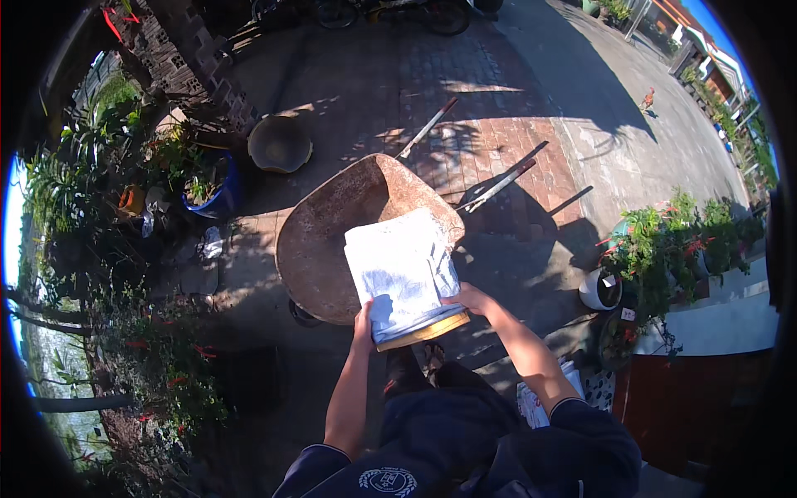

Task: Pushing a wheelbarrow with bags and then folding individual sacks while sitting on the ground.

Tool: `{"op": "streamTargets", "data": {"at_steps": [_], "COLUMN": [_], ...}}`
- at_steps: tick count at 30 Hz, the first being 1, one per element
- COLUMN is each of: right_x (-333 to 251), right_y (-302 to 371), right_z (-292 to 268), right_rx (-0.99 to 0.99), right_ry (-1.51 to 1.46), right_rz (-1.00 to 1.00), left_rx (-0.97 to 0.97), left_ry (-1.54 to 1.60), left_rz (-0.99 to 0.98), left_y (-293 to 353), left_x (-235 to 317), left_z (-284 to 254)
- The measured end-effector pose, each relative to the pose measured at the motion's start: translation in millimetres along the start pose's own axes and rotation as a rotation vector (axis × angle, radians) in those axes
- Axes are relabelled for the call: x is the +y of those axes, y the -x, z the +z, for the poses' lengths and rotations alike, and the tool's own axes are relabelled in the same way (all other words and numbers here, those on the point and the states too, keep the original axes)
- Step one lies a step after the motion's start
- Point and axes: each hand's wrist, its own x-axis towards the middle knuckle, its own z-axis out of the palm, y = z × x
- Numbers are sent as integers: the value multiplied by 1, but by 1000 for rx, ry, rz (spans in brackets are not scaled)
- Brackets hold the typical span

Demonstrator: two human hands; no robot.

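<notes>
Between my two hands is a thick stack of folded white sheets, perhaps cloth or woven sacks, with a yellow layer along its near edge. My left hand grips the stack's near left side, thumb on top. On the right side, my right hand is closed round the near corner, its fingers partly hidden underneath. The stack lies over the near right part of a rusty wheelbarrow tray in the view; whether it touches the tray I cannot tell. Two pale handles with dark ends point away to the far right.
Potted plants stand close on the right, one in a white pot. Plants and a blue pot line the left, near a round basin. White folded material lies by my right elbow. A chicken stands far right on the paving.
</notes>
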Motion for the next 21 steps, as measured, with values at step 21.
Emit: {"op": "streamTargets", "data": {"at_steps": [21], "right_x": [20], "right_y": [-251], "right_z": [-40], "right_rx": [296], "right_ry": [-117], "right_rz": [394], "left_rx": [304], "left_ry": [-244], "left_rz": [4], "left_y": [-245], "left_x": [-20], "left_z": [-99]}}
